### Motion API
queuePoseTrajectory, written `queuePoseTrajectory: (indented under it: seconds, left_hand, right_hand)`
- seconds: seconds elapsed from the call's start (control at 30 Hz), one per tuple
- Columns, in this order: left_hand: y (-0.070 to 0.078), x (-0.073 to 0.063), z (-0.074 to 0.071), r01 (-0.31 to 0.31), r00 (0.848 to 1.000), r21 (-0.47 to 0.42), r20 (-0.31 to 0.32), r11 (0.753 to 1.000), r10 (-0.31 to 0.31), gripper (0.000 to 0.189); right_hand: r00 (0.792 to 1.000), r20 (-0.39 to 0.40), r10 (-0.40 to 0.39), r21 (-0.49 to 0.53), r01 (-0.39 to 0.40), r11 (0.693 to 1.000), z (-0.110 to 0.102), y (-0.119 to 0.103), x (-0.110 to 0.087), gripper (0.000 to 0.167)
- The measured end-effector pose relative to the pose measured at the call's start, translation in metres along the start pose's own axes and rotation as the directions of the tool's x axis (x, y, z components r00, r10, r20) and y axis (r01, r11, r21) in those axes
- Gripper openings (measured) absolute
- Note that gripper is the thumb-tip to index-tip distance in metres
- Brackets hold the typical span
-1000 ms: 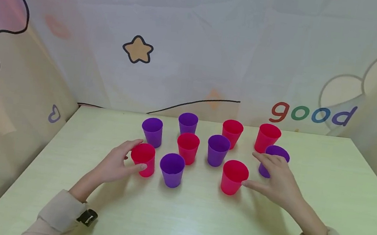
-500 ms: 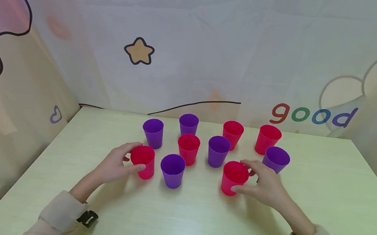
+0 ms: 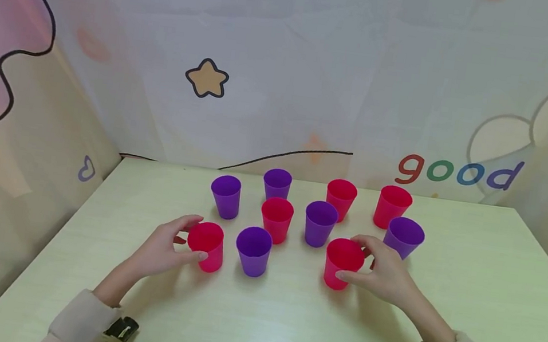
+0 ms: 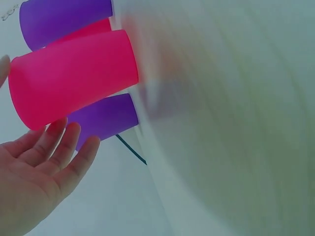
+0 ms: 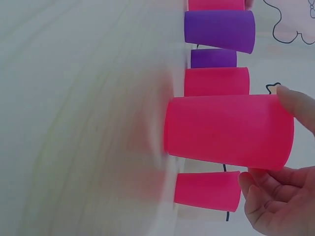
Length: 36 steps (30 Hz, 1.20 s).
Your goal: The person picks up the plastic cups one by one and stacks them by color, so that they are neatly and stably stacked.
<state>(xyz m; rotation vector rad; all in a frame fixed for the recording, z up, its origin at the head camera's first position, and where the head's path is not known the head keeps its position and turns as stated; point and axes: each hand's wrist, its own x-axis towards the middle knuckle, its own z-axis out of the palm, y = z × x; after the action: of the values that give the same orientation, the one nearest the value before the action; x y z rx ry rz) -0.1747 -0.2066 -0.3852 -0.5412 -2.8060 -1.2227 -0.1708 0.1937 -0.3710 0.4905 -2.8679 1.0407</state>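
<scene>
Over at the near left of the table (image 3: 253, 330), I've got the left hand (image 3: 162, 246) holding a red cup (image 3: 213, 254), thumb and half-curled fingers parted around it. Near right, the right hand (image 3: 384, 273) grips another red cup (image 3: 340, 258) the same way. A purple cup (image 3: 253, 256) stands between them, more cups (image 3: 319, 226) crowd the far side.

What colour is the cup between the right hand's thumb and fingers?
Pinkish red; the cup shows best in the right wrist view.
</scene>
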Motion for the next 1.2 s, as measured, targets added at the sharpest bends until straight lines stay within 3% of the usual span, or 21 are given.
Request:
queuePoseTrajectory:
  seconds: [0.3, 0.6, 1.2]
  left_hand:
    - [-0.001, -0.001, -0.003, -0.019, 1.0, -0.068, 0.009, 0.998, 0.02, 0.051]
    - [-0.005, -0.001, -0.002, -0.018, 1.0, -0.08, 0.016, 0.997, 0.019, 0.048]
    - [-0.005, -0.002, -0.003, 0.036, 0.999, -0.072, 0.035, 0.997, -0.033, 0.051]
  right_hand:
    - [0.996, -0.049, -0.078, 0.026, 0.079, 0.997, -0.008, -0.01, -0.001, 0.059]
    - [0.995, -0.051, -0.083, 0.09, 0.087, 0.992, -0.016, -0.025, 0.001, 0.058]
    - [0.994, -0.054, -0.093, 0.121, 0.099, 0.988, -0.021, -0.05, 0.01, 0.061]
